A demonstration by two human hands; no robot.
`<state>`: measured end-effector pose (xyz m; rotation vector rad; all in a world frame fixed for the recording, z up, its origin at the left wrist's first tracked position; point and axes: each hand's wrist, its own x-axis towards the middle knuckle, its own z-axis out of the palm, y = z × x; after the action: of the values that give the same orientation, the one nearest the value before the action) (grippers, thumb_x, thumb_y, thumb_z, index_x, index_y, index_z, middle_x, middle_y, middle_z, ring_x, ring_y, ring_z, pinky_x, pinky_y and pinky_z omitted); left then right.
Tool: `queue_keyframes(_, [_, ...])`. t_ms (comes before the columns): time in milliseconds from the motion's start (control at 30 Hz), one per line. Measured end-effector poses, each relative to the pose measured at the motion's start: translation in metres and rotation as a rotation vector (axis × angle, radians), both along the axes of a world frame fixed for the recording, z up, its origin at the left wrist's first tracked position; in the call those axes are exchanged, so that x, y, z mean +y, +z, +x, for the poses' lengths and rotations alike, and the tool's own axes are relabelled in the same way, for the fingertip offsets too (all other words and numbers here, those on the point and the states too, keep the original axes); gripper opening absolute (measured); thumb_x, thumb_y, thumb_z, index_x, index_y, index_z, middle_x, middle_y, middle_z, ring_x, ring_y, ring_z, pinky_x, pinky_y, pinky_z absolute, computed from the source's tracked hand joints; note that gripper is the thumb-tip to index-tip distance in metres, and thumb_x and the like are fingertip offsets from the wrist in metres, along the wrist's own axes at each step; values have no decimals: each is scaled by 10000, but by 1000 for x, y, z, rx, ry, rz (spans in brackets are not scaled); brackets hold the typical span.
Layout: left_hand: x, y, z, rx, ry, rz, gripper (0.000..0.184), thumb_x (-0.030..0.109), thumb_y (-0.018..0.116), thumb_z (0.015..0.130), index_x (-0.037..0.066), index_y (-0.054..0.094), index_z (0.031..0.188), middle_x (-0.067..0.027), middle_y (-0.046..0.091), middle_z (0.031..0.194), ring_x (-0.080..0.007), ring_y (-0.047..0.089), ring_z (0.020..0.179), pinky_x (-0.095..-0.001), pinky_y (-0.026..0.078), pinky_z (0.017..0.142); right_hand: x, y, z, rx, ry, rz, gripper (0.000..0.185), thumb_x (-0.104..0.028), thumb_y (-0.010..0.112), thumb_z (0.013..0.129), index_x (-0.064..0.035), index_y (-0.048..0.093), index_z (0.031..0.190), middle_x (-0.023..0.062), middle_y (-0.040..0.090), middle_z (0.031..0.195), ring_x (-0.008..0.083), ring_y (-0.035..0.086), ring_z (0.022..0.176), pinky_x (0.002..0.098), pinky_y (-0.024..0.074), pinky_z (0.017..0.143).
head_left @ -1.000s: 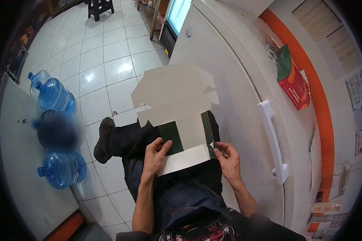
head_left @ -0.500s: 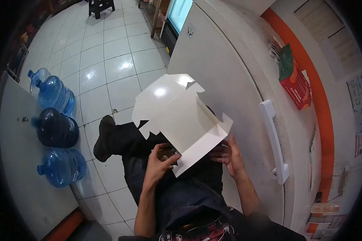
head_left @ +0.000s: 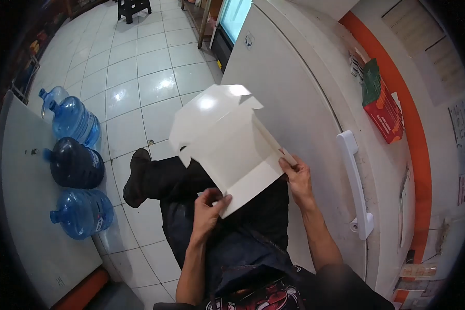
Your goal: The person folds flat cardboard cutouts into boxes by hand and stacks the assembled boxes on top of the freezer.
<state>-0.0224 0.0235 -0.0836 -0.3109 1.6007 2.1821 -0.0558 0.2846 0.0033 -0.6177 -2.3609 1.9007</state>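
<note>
A white cardboard box blank (head_left: 227, 147), partly folded, lies tilted above my lap, its glossy inner side facing up. Its near left corner is pinched between the thumb and fingers of my left hand (head_left: 207, 211). My right hand (head_left: 298, 178) grips the right edge, where a side flap stands up, with the thumb on top. Notched tabs show at the blank's left side and far right corner. The underside of the cardboard is hidden.
Several large water bottles (head_left: 82, 214) stand on the tiled floor (head_left: 134, 93) at the left. Close on my right is a white freezer (head_left: 294, 98) with a handle (head_left: 355, 183). A red and green box (head_left: 382, 103) sits on it. A black stool (head_left: 133, 9) stands far ahead.
The side flaps have folded up and their green faces no longer show. The blank has turned and tilted. My right hand has moved up along its right edge.
</note>
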Motion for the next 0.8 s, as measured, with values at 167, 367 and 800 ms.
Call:
queue_keyframes(167, [-1,17,-6,-31,220,-25,289,63,814,868,-25,667,1102,-45,693,930,-87,633,828,-251,525,751,-2,1,32,-29,56,33,440,-139,670,1020,-108,596,1453,47,702,1148,135,649,1001,304,601,864])
queue_keyframes(367, [5,16,-8,94,354,-100,309,58,802,866,-20,649,1124,-66,693,928,-104,636,817,-266,536,763,-2,7,52,110,316,287,433,-147,672,1020,-174,609,1447,92,670,1192,160,663,985,308,604,874])
queue_keyframes(800, [1,20,2,-20,425,32,480,152,756,947,-24,532,1333,-104,703,1036,-150,682,910,-287,564,807,-7,-20,50,-4,-2,1,367,-190,781,954,13,567,1172,82,692,994,126,645,879,278,557,773])
